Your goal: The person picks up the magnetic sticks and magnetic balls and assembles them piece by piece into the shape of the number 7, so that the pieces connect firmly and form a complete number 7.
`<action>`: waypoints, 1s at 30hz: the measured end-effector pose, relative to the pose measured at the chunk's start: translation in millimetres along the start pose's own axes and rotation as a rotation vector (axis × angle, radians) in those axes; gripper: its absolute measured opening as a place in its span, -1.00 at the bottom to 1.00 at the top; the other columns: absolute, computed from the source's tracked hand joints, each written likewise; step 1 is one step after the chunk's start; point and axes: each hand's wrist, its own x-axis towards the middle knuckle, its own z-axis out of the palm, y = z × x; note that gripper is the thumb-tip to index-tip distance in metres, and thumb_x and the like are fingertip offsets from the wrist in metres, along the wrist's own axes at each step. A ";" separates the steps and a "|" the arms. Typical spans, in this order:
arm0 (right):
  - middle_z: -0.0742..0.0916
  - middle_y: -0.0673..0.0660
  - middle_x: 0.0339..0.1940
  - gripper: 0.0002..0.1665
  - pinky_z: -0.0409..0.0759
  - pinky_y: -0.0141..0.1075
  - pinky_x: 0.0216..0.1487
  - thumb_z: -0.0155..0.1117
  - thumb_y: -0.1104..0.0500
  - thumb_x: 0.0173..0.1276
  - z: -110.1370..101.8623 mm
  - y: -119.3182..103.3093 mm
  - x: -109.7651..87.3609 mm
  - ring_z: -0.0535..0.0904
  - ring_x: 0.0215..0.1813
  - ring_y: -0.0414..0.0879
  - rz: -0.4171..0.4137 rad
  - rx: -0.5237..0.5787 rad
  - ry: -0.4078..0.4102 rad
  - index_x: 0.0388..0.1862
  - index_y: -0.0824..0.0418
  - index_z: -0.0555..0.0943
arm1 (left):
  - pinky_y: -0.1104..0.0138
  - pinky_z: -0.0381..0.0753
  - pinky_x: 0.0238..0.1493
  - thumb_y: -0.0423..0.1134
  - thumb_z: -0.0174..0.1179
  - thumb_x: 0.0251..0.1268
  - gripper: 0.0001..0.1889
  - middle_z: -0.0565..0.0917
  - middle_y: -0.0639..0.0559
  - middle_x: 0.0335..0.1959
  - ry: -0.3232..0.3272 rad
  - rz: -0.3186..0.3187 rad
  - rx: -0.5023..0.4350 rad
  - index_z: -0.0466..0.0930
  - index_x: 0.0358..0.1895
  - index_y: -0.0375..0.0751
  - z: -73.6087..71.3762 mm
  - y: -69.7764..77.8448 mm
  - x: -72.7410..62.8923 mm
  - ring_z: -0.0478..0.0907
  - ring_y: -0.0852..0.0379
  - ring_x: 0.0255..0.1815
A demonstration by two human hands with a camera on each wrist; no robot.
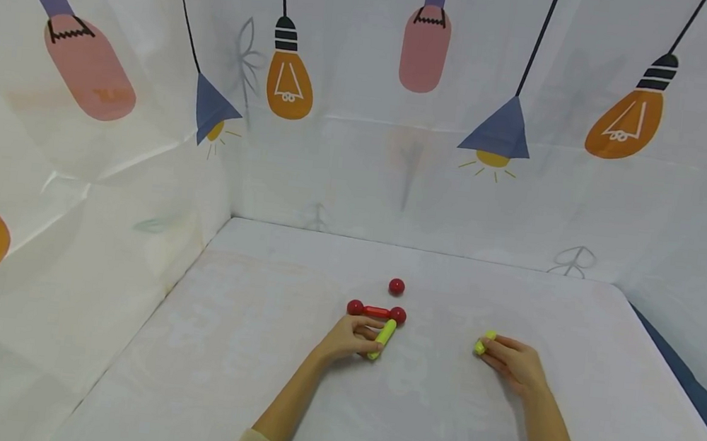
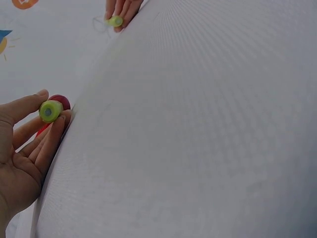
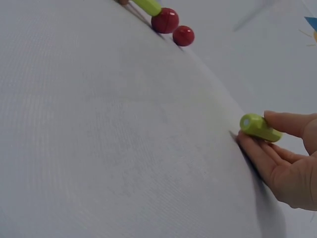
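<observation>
My left hand (image 1: 351,337) pinches a yellow-green toy rod (image 1: 386,333) between thumb and fingers. The rod's far end meets or nearly meets a red ball (image 1: 397,315); in the right wrist view they appear to touch. That ball sits at one end of a red rod (image 1: 376,312), with another red ball (image 1: 354,307) at the other end. Over to the right, my right hand (image 1: 517,364) pinches a second yellow-green rod (image 3: 259,127) by thumb and fingertips, just above the table. A grey disc shows on the end of each yellow-green rod.
A loose red ball (image 1: 396,286) lies behind the red rod. The white tabletop (image 1: 238,351) runs back to a white sheet (image 1: 345,170) printed with hanging lamps, which also stands along the left side. Dark blue material (image 1: 689,381) shows past the table's right edge.
</observation>
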 end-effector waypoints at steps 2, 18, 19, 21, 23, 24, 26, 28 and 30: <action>0.65 -0.02 -0.30 -0.16 0.58 -0.36 -0.06 0.12 0.40 0.33 3.8 1.2 0.7 0.66 -0.21 -0.24 -0.006 -0.006 -0.010 0.33 0.72 -0.14 | 0.30 0.65 -0.33 -0.20 0.36 0.07 -0.55 0.69 -0.06 -0.23 -0.005 0.018 0.001 0.59 0.05 -0.30 -0.5 -0.4 -0.2 0.63 0.16 -0.27; 0.66 0.05 -0.25 -0.26 0.59 -0.36 -0.07 0.15 0.38 0.32 38.6 13.1 3.6 0.65 -0.21 -0.23 -0.008 -0.079 -0.069 0.27 0.77 0.01 | 0.29 0.65 -0.33 -0.29 0.35 0.08 -0.59 0.69 -0.09 -0.20 0.017 -0.043 0.013 0.60 0.06 -0.26 1.9 -1.7 2.7 0.63 0.11 -0.24; 0.66 0.05 -0.26 -0.26 0.59 -0.36 -0.07 0.14 0.38 0.32 40.9 13.5 3.4 0.65 -0.21 -0.23 -0.010 -0.077 -0.077 0.26 0.77 0.02 | 0.29 0.65 -0.33 -0.29 0.35 0.08 -0.58 0.69 -0.10 -0.19 0.017 -0.040 0.011 0.59 0.06 -0.26 1.9 -1.8 2.8 0.63 0.11 -0.24; 0.67 0.04 -0.27 -0.29 0.59 -0.35 -0.08 0.14 0.40 0.32 45.7 14.9 3.0 0.66 -0.22 -0.22 -0.008 -0.067 -0.083 0.25 0.77 0.04 | 0.29 0.65 -0.33 -0.29 0.35 0.08 -0.58 0.69 -0.10 -0.19 0.015 -0.038 0.009 0.59 0.06 -0.27 1.9 -1.8 3.0 0.64 0.12 -0.24; 0.67 0.04 -0.28 -0.30 0.60 -0.35 -0.09 0.14 0.40 0.32 50.4 15.9 2.1 0.66 -0.23 -0.22 -0.005 -0.066 -0.085 0.25 0.77 0.06 | 0.29 0.65 -0.34 -0.30 0.35 0.07 -0.58 0.69 -0.12 -0.19 0.014 -0.033 0.007 0.59 0.06 -0.28 1.8 -1.8 3.3 0.64 0.11 -0.24; 0.67 0.05 -0.28 -0.29 0.60 -0.35 -0.09 0.15 0.40 0.31 52.7 16.5 1.8 0.66 -0.23 -0.21 -0.003 -0.064 -0.084 0.24 0.77 0.06 | 0.29 0.65 -0.34 -0.31 0.35 0.07 -0.57 0.69 -0.13 -0.19 0.013 -0.029 0.007 0.59 0.06 -0.29 1.8 -2.0 3.3 0.64 0.10 -0.24; 0.67 0.07 -0.27 -0.29 0.60 -0.35 -0.09 0.16 0.39 0.31 56.9 17.8 1.3 0.66 -0.23 -0.21 0.001 -0.070 -0.084 0.24 0.77 0.07 | 0.29 0.65 -0.34 -0.31 0.35 0.07 -0.57 0.69 -0.14 -0.18 0.013 -0.029 0.008 0.58 0.07 -0.29 2.0 -2.3 3.5 0.64 0.10 -0.23; 0.67 0.09 -0.26 -0.28 0.60 -0.34 -0.10 0.18 0.38 0.30 60.7 19.1 0.9 0.66 -0.23 -0.20 0.006 -0.077 -0.079 0.23 0.77 0.08 | 0.29 0.65 -0.34 -0.32 0.35 0.07 -0.57 0.68 -0.15 -0.17 0.014 -0.030 0.007 0.58 0.07 -0.30 2.3 -2.8 3.7 0.64 0.09 -0.22; 0.66 0.10 -0.25 -0.28 0.60 -0.34 -0.09 0.18 0.37 0.29 63.7 20.7 0.9 0.66 -0.22 -0.21 0.012 -0.085 -0.081 0.24 0.77 0.08 | 0.29 0.65 -0.34 -0.33 0.34 0.08 -0.57 0.68 -0.17 -0.16 0.016 -0.032 0.005 0.58 0.07 -0.31 2.6 -2.7 3.5 0.64 0.08 -0.20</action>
